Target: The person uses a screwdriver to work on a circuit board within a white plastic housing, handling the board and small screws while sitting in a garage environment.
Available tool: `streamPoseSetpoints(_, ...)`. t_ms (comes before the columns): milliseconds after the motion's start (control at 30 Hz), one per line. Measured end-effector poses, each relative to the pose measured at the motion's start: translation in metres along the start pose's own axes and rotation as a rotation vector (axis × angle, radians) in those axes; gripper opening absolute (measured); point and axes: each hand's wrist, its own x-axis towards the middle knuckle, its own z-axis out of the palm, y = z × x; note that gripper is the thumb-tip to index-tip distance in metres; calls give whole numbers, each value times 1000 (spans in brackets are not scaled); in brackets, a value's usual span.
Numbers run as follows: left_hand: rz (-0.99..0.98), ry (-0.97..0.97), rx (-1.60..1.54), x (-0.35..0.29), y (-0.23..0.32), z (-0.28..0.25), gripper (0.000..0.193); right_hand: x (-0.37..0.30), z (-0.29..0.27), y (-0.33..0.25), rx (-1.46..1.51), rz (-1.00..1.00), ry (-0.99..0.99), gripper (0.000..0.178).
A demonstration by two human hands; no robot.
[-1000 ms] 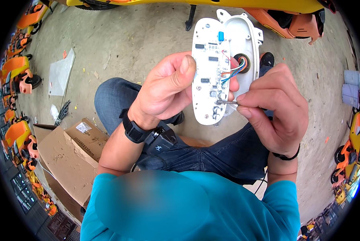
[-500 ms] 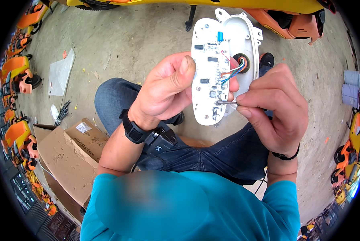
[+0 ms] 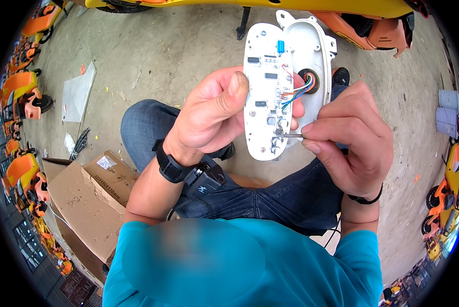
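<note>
My left hand (image 3: 214, 110) grips a long white circuit board (image 3: 263, 89) with rounded ends, thumb on its left edge and fingers behind it. Small black chips, a blue part and silver round parts sit on the board. Several coloured wires (image 3: 305, 88) run from its right side into a round hole in a white plastic housing (image 3: 311, 48), which is behind and to the right. Between thumb and forefinger, my right hand (image 3: 350, 135) pinches a thin grey metal tool (image 3: 291, 135). Its tip is at the small parts near the board's lower end; whether it touches them I cannot tell.
A worn cardboard box (image 3: 86, 199) stands on the concrete floor at the left. Beyond it lie a clear sheet (image 3: 78, 94) and a bundle of dark cable (image 3: 80, 143). Yellow and orange vehicle parts (image 3: 365, 33) are at the far side, with more vehicles along both sides.
The tip of the metal tool has shifted slightly down the board, toward me. The board and my left hand have stayed nearly still.
</note>
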Motion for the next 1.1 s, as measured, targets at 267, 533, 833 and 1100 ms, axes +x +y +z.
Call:
streamPoseSetpoints(267,3,-10,36,0,1,1,71,-1,2,-2,-10,-5,7,16)
streamPoseSetpoints(533,-5,26,59,1,2,5,72,-1,0,-1,4,6,4,16)
streamPoseSetpoints(833,19,17,52,1,1,4,71,-1,0,-1,11,-7,2,16)
streamPoseSetpoints(1100,29,21,39,1,0,5,70,0,2,-3,5,4,-2,14)
